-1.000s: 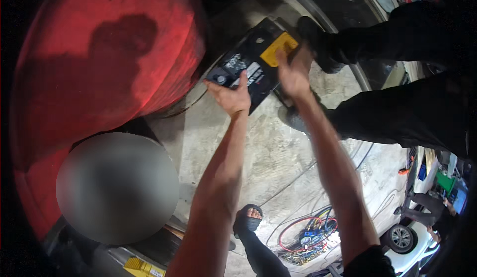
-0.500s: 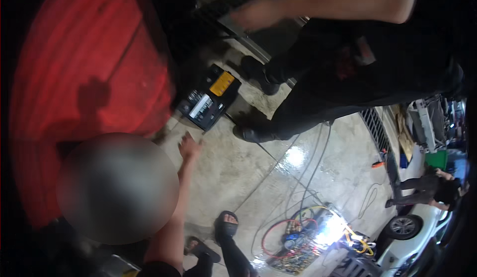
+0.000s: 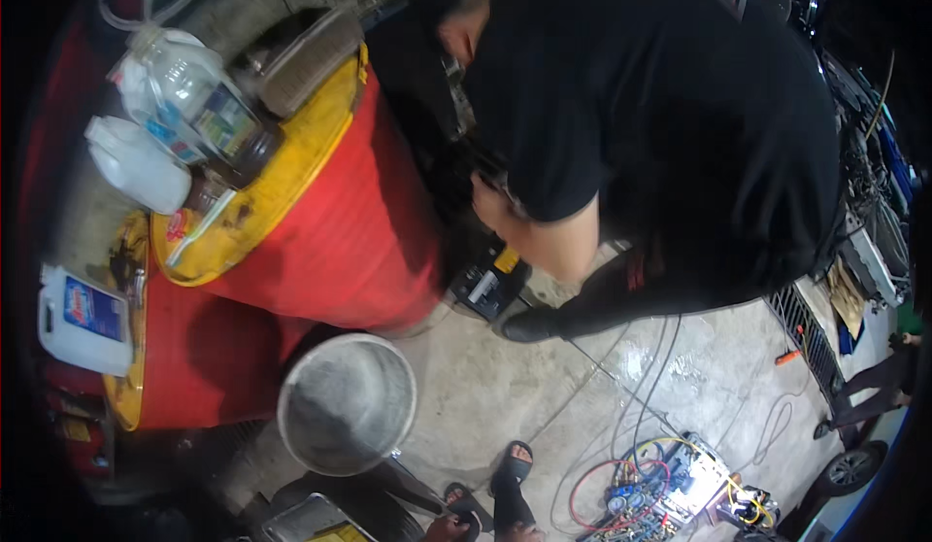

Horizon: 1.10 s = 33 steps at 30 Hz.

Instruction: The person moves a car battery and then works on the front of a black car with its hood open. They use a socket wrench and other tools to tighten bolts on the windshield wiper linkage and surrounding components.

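My left hand and my right hand show only at the lower edge, low over my legs and near my sandaled feet. Both are mostly cut off, so their fingers cannot be made out, and nothing is visibly held. Left of them stands a round grey basin. Farther away, a black car battery with a yellow label sits on the floor beside a red drum. A co-worker in black bends over there, one forearm above the battery.
Plastic jugs and a dark tray rest on the drum's yellow top. Another white jug is at far left. Hoses and gauges lie by a bright light at lower right, with cables across the concrete.
My left arm, stretched toward the battery before, has drawn back to the lower edge. The co-worker, upright earlier, now stoops over the battery. My view has shifted, bringing the drum tops into sight.
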Available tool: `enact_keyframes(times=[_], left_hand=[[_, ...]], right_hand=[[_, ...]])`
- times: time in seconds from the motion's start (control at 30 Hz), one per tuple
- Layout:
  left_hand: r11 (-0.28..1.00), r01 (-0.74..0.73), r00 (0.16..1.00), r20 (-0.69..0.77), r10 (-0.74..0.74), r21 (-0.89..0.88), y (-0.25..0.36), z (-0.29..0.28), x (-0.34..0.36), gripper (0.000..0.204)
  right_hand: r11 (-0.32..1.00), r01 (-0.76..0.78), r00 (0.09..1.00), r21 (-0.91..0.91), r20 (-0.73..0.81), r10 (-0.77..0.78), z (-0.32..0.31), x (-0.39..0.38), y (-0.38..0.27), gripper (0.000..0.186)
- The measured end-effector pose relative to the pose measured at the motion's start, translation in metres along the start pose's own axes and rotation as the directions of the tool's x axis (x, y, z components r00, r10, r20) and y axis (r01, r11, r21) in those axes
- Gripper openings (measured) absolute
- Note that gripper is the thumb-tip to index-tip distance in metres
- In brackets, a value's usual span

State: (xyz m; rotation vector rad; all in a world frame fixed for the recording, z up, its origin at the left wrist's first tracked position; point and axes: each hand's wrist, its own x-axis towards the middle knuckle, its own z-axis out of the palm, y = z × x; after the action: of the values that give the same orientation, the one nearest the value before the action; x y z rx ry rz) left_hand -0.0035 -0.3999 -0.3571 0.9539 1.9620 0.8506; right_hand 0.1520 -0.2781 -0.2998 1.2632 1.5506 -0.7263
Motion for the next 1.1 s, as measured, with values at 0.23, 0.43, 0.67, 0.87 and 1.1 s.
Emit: enact_keyframes(times=[0.23, 0.43, 0.67, 0.87, 1.1], left_hand=[[0.873, 0.009, 0.9, 0.376, -0.219, 0.487, 0.083, -0.144, 0.026, 0.046], [0.769, 0.592, 0.801, -0.067, -0.595, 0.239, 0.141, -0.254, 0.046, 0.055], [0.726, 0.596, 0.749, 0.087, -0.657, 0.345, 0.141, -0.265, 0.076, 0.053], [0.825, 0.498, 0.818, 0.17, -0.549, 0.266, 0.134, -0.268, 0.119, 0.04], [0.849, 0.447, 0.856, 0.142, -0.497, 0.283, 0.164, -0.326, 0.221, 0.047]], right_hand=[[0.967, 0.244, 0.967, 0.08, 0.061, -0.249, -0.072, -0.038, 0.031, 0.068], [0.847, 0.426, 0.866, 0.318, 0.127, -0.483, -0.097, 0.002, 0.076, 0.067], [0.773, 0.056, 0.872, 0.632, 0.346, -0.346, -0.128, -0.07, 0.128, 0.069], [0.672, 0.113, 0.915, 0.732, 0.187, -0.357, -0.066, -0.061, 0.138, 0.054], [0.825, 0.217, 0.964, 0.522, -0.248, -0.097, -0.129, -0.098, 0.093, 0.048]])
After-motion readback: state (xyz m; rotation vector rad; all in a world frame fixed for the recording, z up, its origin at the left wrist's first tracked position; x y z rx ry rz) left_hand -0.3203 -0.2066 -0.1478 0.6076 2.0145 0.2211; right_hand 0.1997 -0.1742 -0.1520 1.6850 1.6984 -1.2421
